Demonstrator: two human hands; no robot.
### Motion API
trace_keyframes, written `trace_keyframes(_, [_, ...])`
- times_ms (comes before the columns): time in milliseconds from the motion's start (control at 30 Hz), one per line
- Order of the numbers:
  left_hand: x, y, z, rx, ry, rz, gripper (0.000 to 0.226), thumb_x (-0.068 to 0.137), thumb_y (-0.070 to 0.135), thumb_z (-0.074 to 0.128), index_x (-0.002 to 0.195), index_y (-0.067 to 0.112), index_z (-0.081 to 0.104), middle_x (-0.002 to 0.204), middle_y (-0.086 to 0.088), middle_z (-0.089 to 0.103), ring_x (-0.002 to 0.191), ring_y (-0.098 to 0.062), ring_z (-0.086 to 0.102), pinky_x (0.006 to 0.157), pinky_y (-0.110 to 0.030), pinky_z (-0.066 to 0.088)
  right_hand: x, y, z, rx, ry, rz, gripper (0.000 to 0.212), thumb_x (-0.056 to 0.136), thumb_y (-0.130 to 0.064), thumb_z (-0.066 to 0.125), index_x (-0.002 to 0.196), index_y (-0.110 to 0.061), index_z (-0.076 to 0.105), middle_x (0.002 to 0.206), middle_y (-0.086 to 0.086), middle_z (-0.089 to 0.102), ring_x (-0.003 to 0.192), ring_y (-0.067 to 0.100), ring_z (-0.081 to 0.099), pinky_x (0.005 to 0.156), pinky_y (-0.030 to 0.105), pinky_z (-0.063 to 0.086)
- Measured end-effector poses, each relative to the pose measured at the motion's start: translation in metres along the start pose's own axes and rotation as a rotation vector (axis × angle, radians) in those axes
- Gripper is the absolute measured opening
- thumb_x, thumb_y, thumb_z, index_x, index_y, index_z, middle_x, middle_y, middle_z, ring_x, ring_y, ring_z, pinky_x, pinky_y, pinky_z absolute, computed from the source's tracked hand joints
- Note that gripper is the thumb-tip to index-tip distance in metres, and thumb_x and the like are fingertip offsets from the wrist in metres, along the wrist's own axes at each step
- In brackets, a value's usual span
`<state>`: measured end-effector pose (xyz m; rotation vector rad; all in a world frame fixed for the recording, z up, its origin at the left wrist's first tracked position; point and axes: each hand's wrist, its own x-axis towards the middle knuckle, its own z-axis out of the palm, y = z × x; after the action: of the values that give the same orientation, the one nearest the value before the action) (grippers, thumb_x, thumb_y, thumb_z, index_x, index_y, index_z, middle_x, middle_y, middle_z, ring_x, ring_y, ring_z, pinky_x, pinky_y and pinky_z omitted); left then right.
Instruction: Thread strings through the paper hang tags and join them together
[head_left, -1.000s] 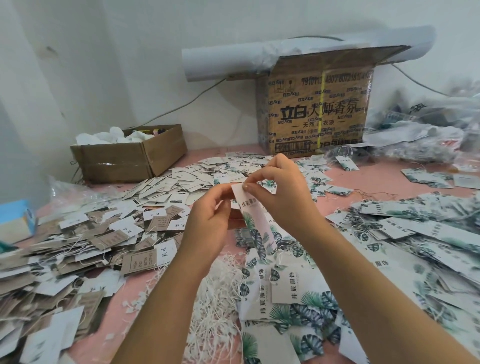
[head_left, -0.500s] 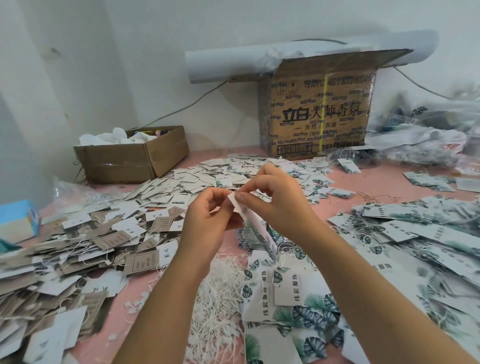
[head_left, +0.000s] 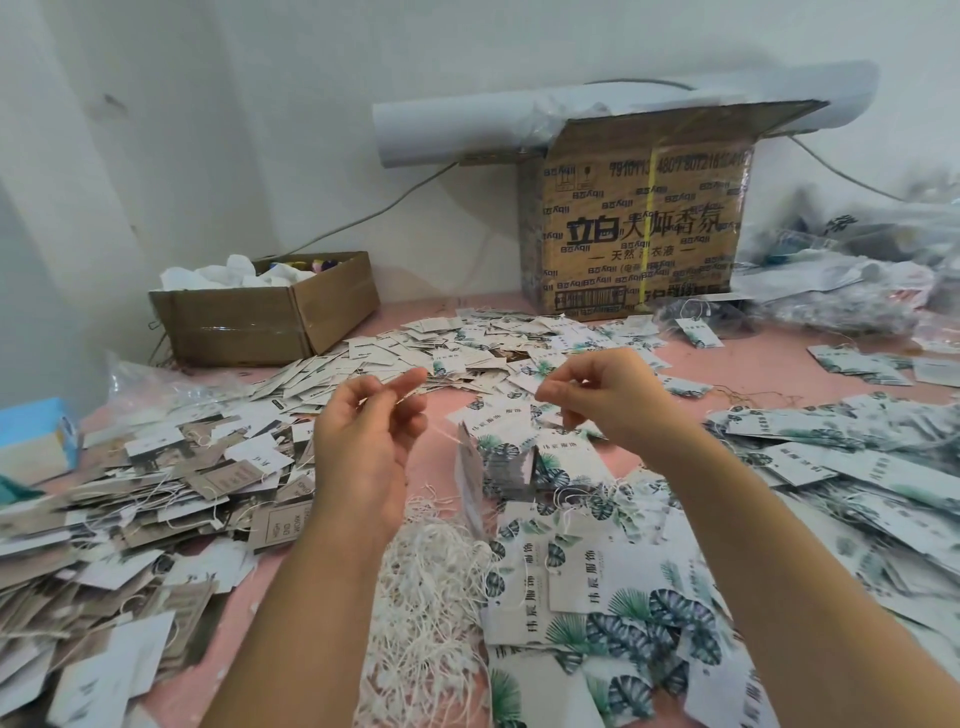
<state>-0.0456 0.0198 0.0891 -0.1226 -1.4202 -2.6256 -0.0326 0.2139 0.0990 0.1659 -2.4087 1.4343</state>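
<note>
The left hand and right hand each pinched an end of a thin white string, hang tags dangling between them (blurred). A loosened pinch could let the tags slide off.

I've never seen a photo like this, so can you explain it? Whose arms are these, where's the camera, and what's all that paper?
There is no machine here, just a person working. The camera sits on their head and looks down, so you see their own two arms. The pink table is covered in paper hang tags: leaf-print tags on the right, brown and white tags on the left. In front lies a heap of white strings. At the back stand a big cardboard box and a small cardboard box. The left hand pinches a thin string, and a hanging tag dangles from it between the hands. The right hand pinches too, probably the string's other end, though it is too thin to see clearly.
</note>
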Motion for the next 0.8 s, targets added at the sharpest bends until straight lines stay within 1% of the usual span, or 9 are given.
trace_keyframes(67, [0.001,-0.003,-0.002,0.031,0.009,-0.003,0.025,0.094,-0.006,0.043,0.077,0.011,0.050,0.072,-0.006,0.072,0.055,-0.009,0.064,0.052,-0.017,0.052,0.000,0.000,0.000,0.049,0.013,-0.001,0.017,0.082,-0.017,0.069,0.066,-0.023,0.067,0.047,-0.003,0.061,0.050,0.012,0.052,0.053,0.020,0.046])
trace_keyframes(167, [0.001,-0.009,-0.004,0.059,0.002,-0.054,0.021,0.092,-0.009,0.043,0.085,0.006,0.055,0.062,-0.005,0.070,0.057,-0.012,0.067,0.054,-0.019,0.054,0.000,0.001,0.003,0.065,-0.045,-0.003,0.018,0.081,-0.012,0.069,0.066,-0.021,0.068,0.049,-0.004,0.062,0.048,0.009,0.057,0.050,0.019,0.048])
trace_keyframes(233, [0.002,-0.012,-0.005,0.097,0.003,-0.079,0.020,0.092,-0.008,0.043,0.089,0.006,0.057,0.060,-0.004,0.069,0.056,-0.012,0.066,0.053,-0.020,0.054,0.000,0.002,0.004,0.023,-0.082,0.006,0.016,0.081,-0.011,0.069,0.067,-0.020,0.069,0.051,-0.006,0.063,0.048,0.005,0.059,0.051,0.020,0.050])
trace_keyframes(367, [0.006,-0.014,-0.009,0.178,0.000,-0.106,0.021,0.092,-0.007,0.045,0.090,0.008,0.060,0.063,-0.002,0.069,0.054,-0.010,0.064,0.051,-0.019,0.052,0.001,0.005,0.004,0.017,-0.110,0.015,0.017,0.081,-0.008,0.068,0.068,-0.019,0.069,0.054,-0.005,0.065,0.048,0.004,0.059,0.057,0.022,0.053])
trace_keyframes(500, [0.004,-0.023,-0.011,0.382,-0.061,-0.101,0.017,0.090,-0.002,0.053,0.091,0.013,0.062,0.077,-0.002,0.068,0.063,-0.011,0.062,0.056,-0.021,0.053,0.002,0.006,0.004,-0.006,-0.125,0.025,0.014,0.082,-0.009,0.068,0.070,-0.016,0.069,0.055,-0.006,0.065,0.048,0.003,0.059,0.057,0.023,0.054])
trace_keyframes(600, [0.001,-0.040,-0.012,0.755,-0.125,0.019,0.012,0.090,0.010,0.056,0.096,0.020,0.059,0.099,0.005,0.063,0.081,-0.010,0.058,0.063,-0.021,0.048,0.003,0.006,0.004,-0.020,-0.127,0.020,0.012,0.082,-0.009,0.067,0.072,-0.015,0.069,0.055,-0.007,0.064,0.048,0.002,0.059,0.054,0.018,0.052])
trace_keyframes(667, [-0.001,-0.052,-0.012,0.958,-0.203,0.051,0.018,0.092,0.017,0.055,0.108,0.023,0.055,0.110,0.013,0.055,0.090,-0.007,0.054,0.065,-0.016,0.043,0.003,0.008,0.004,-0.030,-0.117,0.019,0.007,0.082,-0.010,0.068,0.076,-0.011,0.071,0.054,-0.009,0.063,0.047,0.001,0.057,0.052,0.015,0.050])
trace_keyframes(733, [-0.002,-0.061,-0.014,1.008,-0.283,-0.016,0.023,0.094,0.019,0.052,0.115,0.025,0.050,0.118,0.010,0.049,0.104,-0.011,0.051,0.075,-0.019,0.045,0.004,0.010,0.005,-0.066,-0.095,0.043,0.006,0.081,-0.015,0.070,0.079,-0.010,0.072,0.046,-0.013,0.057,0.040,0.003,0.048,0.044,0.015,0.043])
trace_keyframes(800, [-0.002,-0.065,-0.017,0.976,-0.323,-0.102,0.019,0.094,0.020,0.050,0.111,0.028,0.048,0.125,0.006,0.048,0.113,-0.015,0.048,0.087,-0.027,0.044,0.003,0.013,0.006,-0.072,-0.092,0.114,0.007,0.078,-0.022,0.073,0.075,-0.015,0.073,0.043,-0.013,0.052,0.035,0.005,0.035,0.036,0.015,0.030])
